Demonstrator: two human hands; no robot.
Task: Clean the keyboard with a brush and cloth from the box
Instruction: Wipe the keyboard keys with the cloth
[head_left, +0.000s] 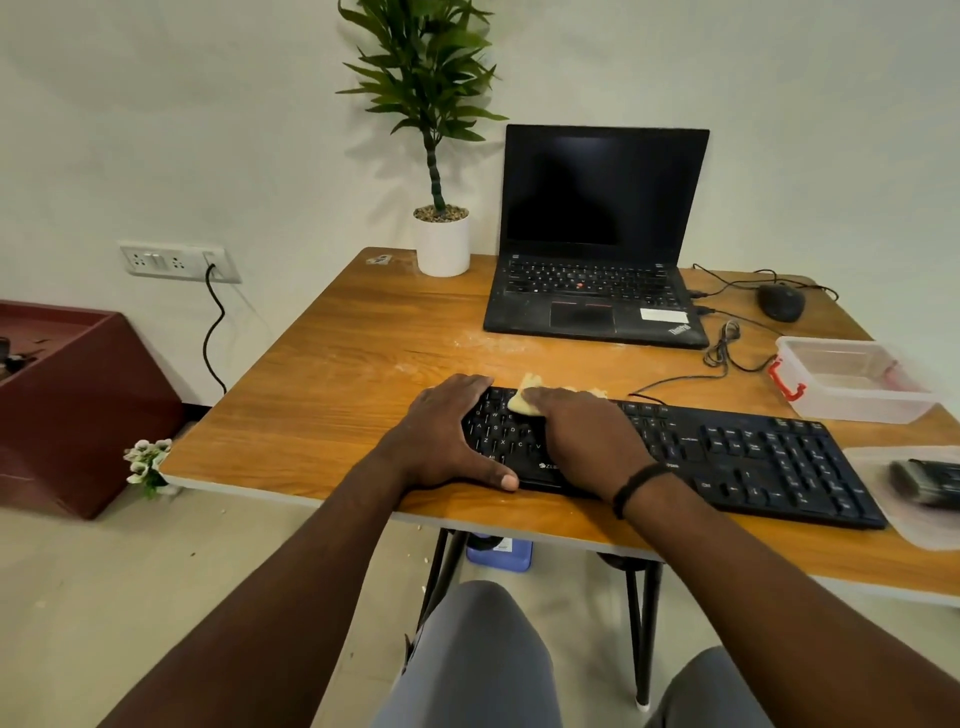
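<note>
Your right hand (589, 436) lies flat, fingers together, pressing a pale yellow cloth (524, 400) onto the upper left keys of the black keyboard (727, 457); the cloth is pinned under your fingers rather than pinched, with a corner of it sticking out past your fingertips toward the wall. Your left hand (447, 431) is spread open over the keyboard's left end, thumb along its near edge, bracing it without closing around anything.

You have the keyboard lying with its long axis running left to right across the near part of the wooden table (337, 395), its right end angled slightly toward you. Its cable leaves the far edge toward the laptop (597, 244), which stands open with a dark screen. Beyond the keyboard's right end sits a clear plastic box (852, 379) with a red latch, and a mouse (781, 301) lies farther back. At the right edge, a dark object on a clear lid is too blurred to identify.

A potted plant (441, 239) stands at the table's far side against a pale wall carrying a socket panel (176, 260). Faint dust marks show on the table near the laptop.
</note>
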